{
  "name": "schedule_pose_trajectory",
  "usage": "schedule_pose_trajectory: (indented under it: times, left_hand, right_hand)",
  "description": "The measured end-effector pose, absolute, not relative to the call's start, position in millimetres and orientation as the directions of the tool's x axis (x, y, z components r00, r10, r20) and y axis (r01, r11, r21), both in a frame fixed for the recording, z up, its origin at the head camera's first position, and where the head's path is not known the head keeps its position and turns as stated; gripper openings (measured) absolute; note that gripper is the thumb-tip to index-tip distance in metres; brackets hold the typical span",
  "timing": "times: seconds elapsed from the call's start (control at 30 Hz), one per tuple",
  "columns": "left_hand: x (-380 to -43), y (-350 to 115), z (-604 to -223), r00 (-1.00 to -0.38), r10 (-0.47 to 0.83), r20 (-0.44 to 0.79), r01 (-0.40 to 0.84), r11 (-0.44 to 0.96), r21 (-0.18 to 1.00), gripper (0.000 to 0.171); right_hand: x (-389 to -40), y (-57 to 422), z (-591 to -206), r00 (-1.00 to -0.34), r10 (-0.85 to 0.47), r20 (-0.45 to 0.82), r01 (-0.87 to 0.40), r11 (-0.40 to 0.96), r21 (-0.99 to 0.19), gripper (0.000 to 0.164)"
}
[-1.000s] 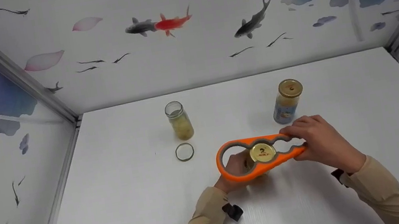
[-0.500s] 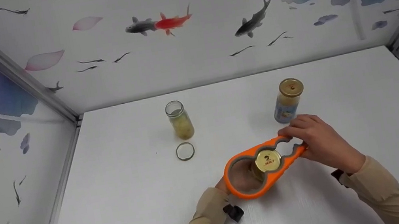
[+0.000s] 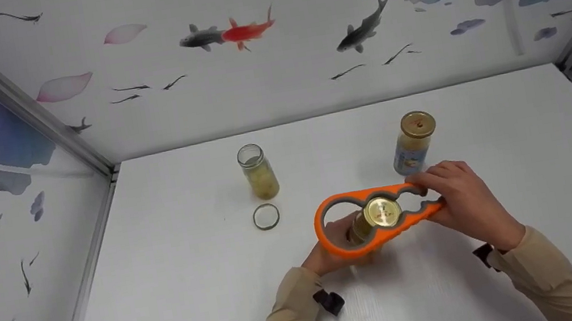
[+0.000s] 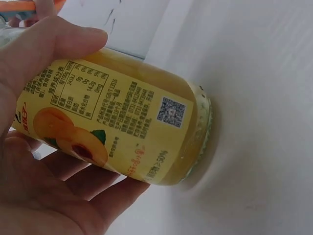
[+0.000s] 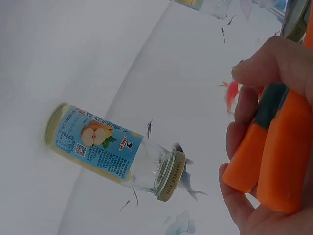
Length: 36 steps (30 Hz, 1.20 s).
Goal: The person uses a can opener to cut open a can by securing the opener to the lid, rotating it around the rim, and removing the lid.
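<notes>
My left hand [image 3: 327, 254] grips a glass jar [image 4: 122, 122] with a yellow peach label. In the left wrist view the thumb lies over the jar and the fingers pass beneath it; its base is near the white tabletop. An orange jar opener [image 3: 355, 253] with grey toothed inner edges surrounds the jar's gold lid [image 3: 383, 212], one of its middle notches at the lid. My right hand [image 3: 465, 206] holds the opener's two handles together at the right end. The right wrist view shows the fingers curled round these orange handles [image 5: 283, 161].
Behind my right hand stands a lidded jar [image 3: 409, 146] with a blue pear label. To the left at the back is an uncovered jar [image 3: 263, 181] holding pale yellow contents, its loose lid [image 3: 266, 217] lying in front. Printed walls [image 3: 274, 87] border the white table [image 3: 192, 256].
The opener's ring end swung toward me, then back away, ending nearly level across the view. The gold lid shifted with it and tilts to the right. Both hands kept their holds.
</notes>
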State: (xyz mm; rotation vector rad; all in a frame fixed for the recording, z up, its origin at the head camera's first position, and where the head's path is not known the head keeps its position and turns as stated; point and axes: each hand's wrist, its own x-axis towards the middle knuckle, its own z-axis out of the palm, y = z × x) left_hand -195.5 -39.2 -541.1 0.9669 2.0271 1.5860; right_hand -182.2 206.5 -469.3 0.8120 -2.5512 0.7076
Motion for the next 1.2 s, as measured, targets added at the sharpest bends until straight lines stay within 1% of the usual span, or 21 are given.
schedule_pose_trajectory:
  times: [0.03,0.07,0.1,0.13,0.17,0.27,0.4,0.53,0.7,0.87,1.07,1.2]
  left_hand:
    - [-194.9,-41.3,-541.3,-0.705,0.701,0.105,0.269,0.127,0.955,0.063]
    - [-194.6,-41.8,-540.9,-0.712,0.695,0.1,0.242,0.108,0.964,0.067]
    - [-194.2,-41.7,-540.6,-0.723,0.687,0.074,0.188,0.093,0.978,0.072]
    - [-194.5,-42.2,-540.9,-0.729,0.681,0.071,0.18,0.09,0.98,0.074]
    - [-193.4,-44.9,-540.6,-0.761,0.646,0.058,0.193,0.141,0.971,0.075]
    - [-192.7,-48.9,-540.7,-0.827,0.561,0.022,0.174,0.218,0.96,0.068]
    - [-194.2,-51.0,-540.9,-0.857,0.514,0.024,0.19,0.272,0.943,0.064]
    - [-196.0,-52.3,-540.8,-0.893,0.448,-0.034,0.123,0.317,0.941,0.057]
    - [-201.7,-52.6,-537.5,-0.922,0.38,-0.074,0.066,0.343,0.937,0.056]
    - [-209.8,-55.3,-536.6,-0.946,0.312,-0.081,0.033,0.343,0.939,0.055]
    - [-219.7,-58.4,-534.2,-0.966,0.239,-0.099,-0.023,0.3,0.954,0.056]
    - [-225.3,-59.5,-534.1,-0.973,0.203,-0.107,-0.045,0.289,0.956,0.057]
  right_hand:
    - [-181.8,207.4,-469.3,-0.771,-0.417,0.481,-0.606,0.712,-0.354,0.049]
    - [-181.4,208.3,-469.3,-0.778,-0.406,0.48,-0.596,0.719,-0.358,0.049]
    - [-181.0,208.9,-469.2,-0.784,-0.394,0.48,-0.586,0.725,-0.362,0.048]
    - [-180.6,209.7,-469.3,-0.792,-0.384,0.476,-0.575,0.732,-0.367,0.047]
    - [-180.0,210.1,-469.0,-0.8,-0.372,0.471,-0.562,0.738,-0.372,0.047]
    - [-177.5,211.0,-467.8,-0.824,-0.335,0.457,-0.525,0.755,-0.393,0.045]
    - [-174.0,210.9,-465.7,-0.849,-0.286,0.445,-0.484,0.759,-0.436,0.045]
    - [-172.5,211.2,-465.2,-0.862,-0.237,0.447,-0.45,0.763,-0.464,0.043]
    - [-170.9,212.5,-465.5,-0.882,-0.192,0.43,-0.403,0.78,-0.479,0.039]
    - [-167.4,212.6,-466.4,-0.897,-0.149,0.416,-0.363,0.785,-0.502,0.04]
    - [-164.8,213.6,-468.5,-0.88,-0.114,0.461,-0.35,0.812,-0.467,0.043]
    - [-164.2,213.8,-471.2,-0.875,-0.105,0.473,-0.34,0.828,-0.445,0.042]
